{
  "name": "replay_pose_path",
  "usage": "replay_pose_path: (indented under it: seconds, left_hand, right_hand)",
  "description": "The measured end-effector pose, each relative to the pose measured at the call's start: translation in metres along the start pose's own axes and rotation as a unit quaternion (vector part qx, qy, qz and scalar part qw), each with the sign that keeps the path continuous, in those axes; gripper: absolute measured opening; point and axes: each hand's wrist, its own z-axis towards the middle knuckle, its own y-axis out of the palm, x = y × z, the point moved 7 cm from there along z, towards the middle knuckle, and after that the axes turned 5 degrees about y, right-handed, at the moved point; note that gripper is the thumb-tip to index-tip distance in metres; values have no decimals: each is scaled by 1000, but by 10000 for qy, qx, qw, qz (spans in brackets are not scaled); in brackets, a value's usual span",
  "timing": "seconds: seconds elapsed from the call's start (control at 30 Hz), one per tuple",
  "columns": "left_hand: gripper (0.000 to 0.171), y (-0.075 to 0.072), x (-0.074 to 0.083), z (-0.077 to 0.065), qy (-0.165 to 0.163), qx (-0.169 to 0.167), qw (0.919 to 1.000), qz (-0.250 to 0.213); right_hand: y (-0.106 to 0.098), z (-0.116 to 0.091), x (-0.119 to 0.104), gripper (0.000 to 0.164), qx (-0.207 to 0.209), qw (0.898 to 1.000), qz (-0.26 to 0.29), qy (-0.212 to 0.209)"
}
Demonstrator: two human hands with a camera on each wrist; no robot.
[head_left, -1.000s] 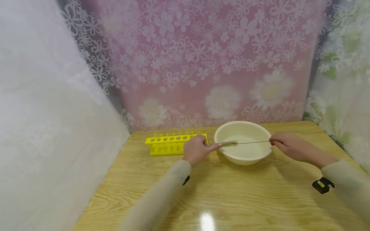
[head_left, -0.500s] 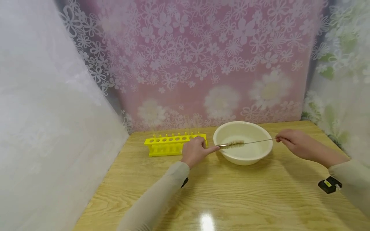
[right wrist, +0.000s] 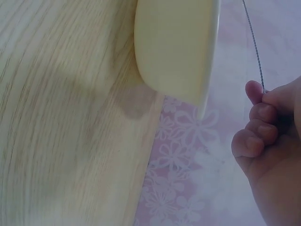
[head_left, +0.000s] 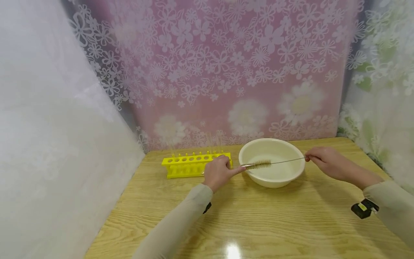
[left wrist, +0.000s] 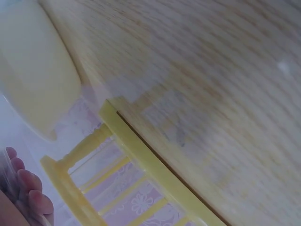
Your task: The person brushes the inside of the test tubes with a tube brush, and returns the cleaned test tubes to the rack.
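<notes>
Left hand: the fingers [head_left: 220, 172] were curled round a glass test tube, the thumb laid along it toward the right hand; in the left wrist view only some fingertips showed at the edge.
Glass test tube: it [head_left: 243, 167] lay sideways in that grip, its mouth toward the right hand and seemingly above the basin's left rim; whether it touched the rim could not be told.
Tube brush: the bristles [head_left: 263, 164] stuck out of the mouth, their left part apparently inside the glass, the rest over the basin.
Right hand: thumb and forefinger [head_left: 331, 164] pinched the end of the brush's twisted wire, just beyond the basin's right rim, the other fingers folded in.
Shared axis: tube, bristles and wire made nearly one line from left hand to right, rising slightly toward the right in the head view; the left hand was nearer the bristles, with the bare wire between them and the right hand.
White basin: it [head_left: 273, 182] stood on the wooden table [head_left: 258, 223], below the wire and bristles.
Yellow test-tube rack: it [head_left: 191, 169] stood left of the basin, partly behind the left hand, with clear tubes [head_left: 210, 139] upright in it, too faint to count.
Floral curtain: it [head_left: 226, 72] hung behind the table.
</notes>
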Motion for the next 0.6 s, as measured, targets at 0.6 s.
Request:
replay_pose_path:
  seconds: [0.6]
  left_hand:
    - [65, 3, 17, 7, 71, -132, 9999, -45]
  right_hand:
    - [8, 20, -44, 19, -77, 9994, 195, -259]
